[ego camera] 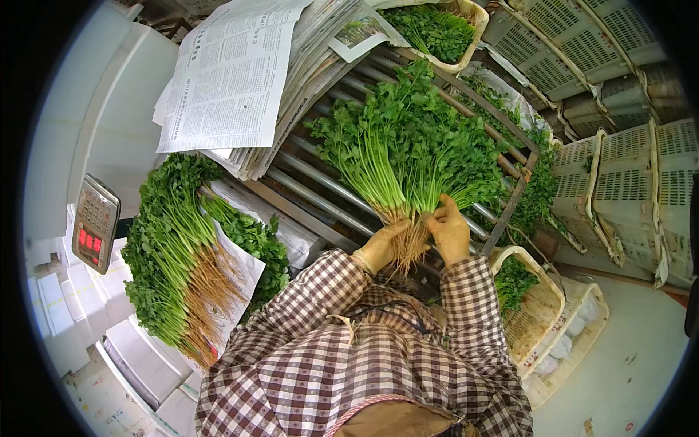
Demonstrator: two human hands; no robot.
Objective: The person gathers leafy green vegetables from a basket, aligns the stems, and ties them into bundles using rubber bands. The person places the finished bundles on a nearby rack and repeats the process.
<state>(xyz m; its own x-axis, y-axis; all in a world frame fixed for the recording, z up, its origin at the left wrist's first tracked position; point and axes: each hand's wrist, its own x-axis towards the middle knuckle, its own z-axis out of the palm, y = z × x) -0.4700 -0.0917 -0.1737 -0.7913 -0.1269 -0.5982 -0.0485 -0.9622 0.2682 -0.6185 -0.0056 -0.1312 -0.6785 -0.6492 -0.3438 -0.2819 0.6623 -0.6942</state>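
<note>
Leafy green herbs with long roots, like coriander (382, 169), lie on a metal roller frame before me, leaves pointing away. My left hand (380, 247), in a yellowish glove, is closed around the roots on their left side. My right hand (449, 230), gloved alike, has its thumb and fingers at the stem bases on the right; whether it grips them is not plain. The brown roots (409, 243) hang between both hands. At the left, a large pile of the same herbs (175, 257) rests on paper, its roots towards me, beside a digital scale display (96, 224).
A tall stack of newspapers (229, 82) covers the frame's upper left. Plastic baskets with greens stand behind (480, 27) and at my right (551, 306). Slatted crates (633, 191) are stacked at the far right. White foam boxes (144, 360) sit at lower left.
</note>
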